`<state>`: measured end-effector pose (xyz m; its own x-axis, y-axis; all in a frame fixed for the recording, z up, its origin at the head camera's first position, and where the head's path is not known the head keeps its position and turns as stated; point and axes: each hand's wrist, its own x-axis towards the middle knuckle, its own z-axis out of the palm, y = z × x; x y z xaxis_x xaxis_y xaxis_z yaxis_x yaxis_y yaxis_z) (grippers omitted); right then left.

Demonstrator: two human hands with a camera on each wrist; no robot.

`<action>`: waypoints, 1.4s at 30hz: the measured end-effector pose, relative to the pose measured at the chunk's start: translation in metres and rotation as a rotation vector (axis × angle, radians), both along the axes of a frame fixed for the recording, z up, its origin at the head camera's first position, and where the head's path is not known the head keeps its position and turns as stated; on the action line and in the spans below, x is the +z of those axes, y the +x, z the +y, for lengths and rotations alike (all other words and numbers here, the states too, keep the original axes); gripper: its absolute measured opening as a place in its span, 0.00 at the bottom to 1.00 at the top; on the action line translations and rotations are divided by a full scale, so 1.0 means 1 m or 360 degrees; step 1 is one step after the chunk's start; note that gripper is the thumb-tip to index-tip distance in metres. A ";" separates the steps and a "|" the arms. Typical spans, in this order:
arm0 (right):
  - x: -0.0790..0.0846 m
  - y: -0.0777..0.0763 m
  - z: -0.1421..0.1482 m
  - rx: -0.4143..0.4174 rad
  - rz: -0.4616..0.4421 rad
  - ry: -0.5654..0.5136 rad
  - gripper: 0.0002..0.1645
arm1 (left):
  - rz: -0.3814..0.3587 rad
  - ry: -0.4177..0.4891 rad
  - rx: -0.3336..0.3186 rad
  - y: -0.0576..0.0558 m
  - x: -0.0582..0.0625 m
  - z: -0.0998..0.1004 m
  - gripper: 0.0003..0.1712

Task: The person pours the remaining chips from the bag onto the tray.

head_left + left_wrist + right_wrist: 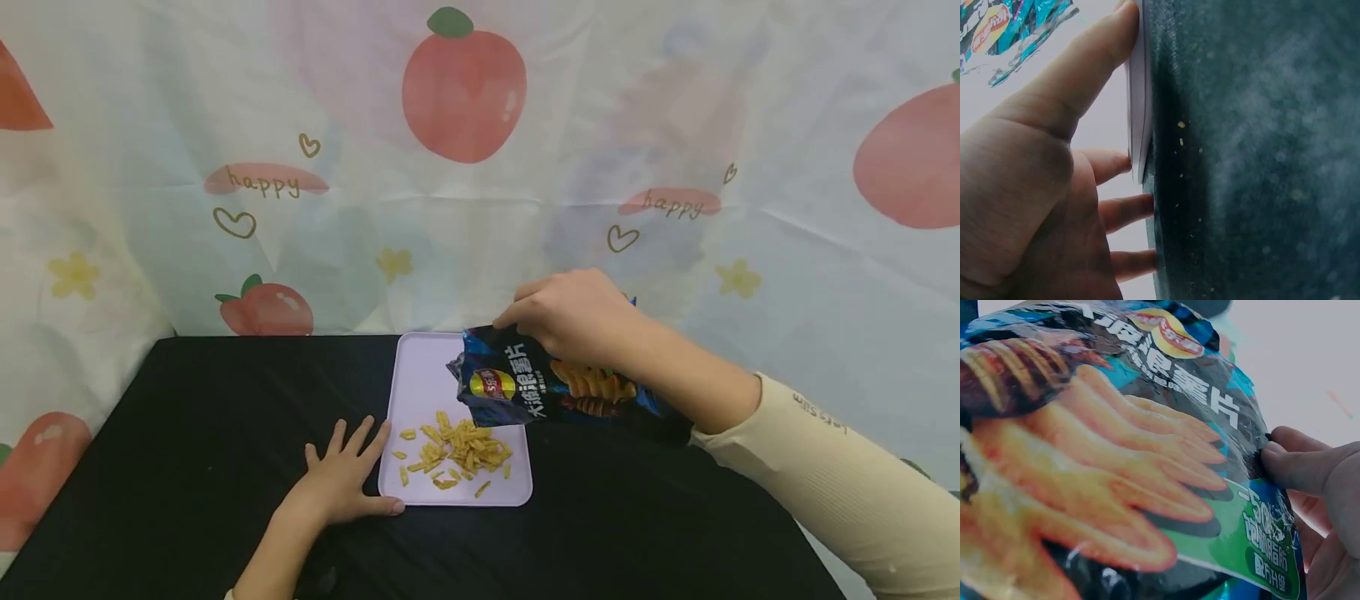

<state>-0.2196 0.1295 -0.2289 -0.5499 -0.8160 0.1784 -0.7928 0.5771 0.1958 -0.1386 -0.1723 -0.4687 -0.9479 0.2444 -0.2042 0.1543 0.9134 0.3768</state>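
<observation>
My right hand (577, 317) grips a dark blue bag of potato chips (536, 387) by its upper edge. The bag lies sideways in the air, its torn end over a pale purple tray (408, 375). In the right wrist view the thumb presses the edge of the chip bag (1147, 444). A pile of yellow chips (472, 450) lies on the front part of the tray, with several loose pieces around it. My left hand (337, 483) is spread at the tray's left side, thumb at the front corner; the left wrist view shows the thumb on the tray's rim (1140, 112).
A black cloth (225, 450) covers the table, and small crumbs (1181, 125) lie on it beside the tray. Behind the table hangs a pale curtain (465, 233) printed with fruit, hearts and the word "happy".
</observation>
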 end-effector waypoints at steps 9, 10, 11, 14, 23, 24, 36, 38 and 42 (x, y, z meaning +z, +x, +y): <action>-0.067 -0.009 0.076 -0.0107 0.0000 -0.0842 0.17 | -0.0004 -0.0006 0.0005 -0.001 0.000 -0.001 0.69; -0.079 -0.008 0.082 -0.0161 -0.0010 -0.0936 0.17 | -0.0006 -0.0007 0.0002 -0.002 -0.001 -0.001 0.69; -0.090 -0.006 0.088 -0.0222 -0.0026 -0.1034 0.17 | -0.0004 -0.0007 0.0000 -0.002 -0.001 0.000 0.69; -0.124 -0.001 0.102 -0.0455 -0.0091 -0.1307 0.17 | -0.0002 0.0001 -0.0009 -0.003 -0.002 0.000 0.69; -0.198 0.011 0.122 -0.1408 -0.0441 -0.2129 0.18 | -0.0003 0.0019 -0.0012 -0.003 0.000 -0.002 0.68; -0.204 0.011 0.125 -0.1515 -0.0474 -0.2172 0.19 | -0.0003 0.0017 -0.0013 -0.003 0.000 -0.002 0.68; -0.252 0.009 0.147 -0.1869 -0.0751 -0.2016 0.25 | -0.0019 -0.0014 -0.0009 -0.003 -0.010 -0.008 0.69; -0.255 0.011 0.145 -0.1876 -0.0770 -0.1834 0.26 | -0.0024 -0.0006 -0.0014 -0.002 -0.011 -0.009 0.69; -0.252 0.016 0.136 -0.1808 -0.0700 -0.1524 0.29 | 0.0019 0.0021 -0.0024 0.000 -0.010 -0.012 0.68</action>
<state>-0.2039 0.2651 -0.4809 -0.9270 0.3733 0.0355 0.2401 0.6635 -0.7086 -0.1385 -0.1843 -0.4789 -0.9465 0.2611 -0.1894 0.1724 0.9059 0.3869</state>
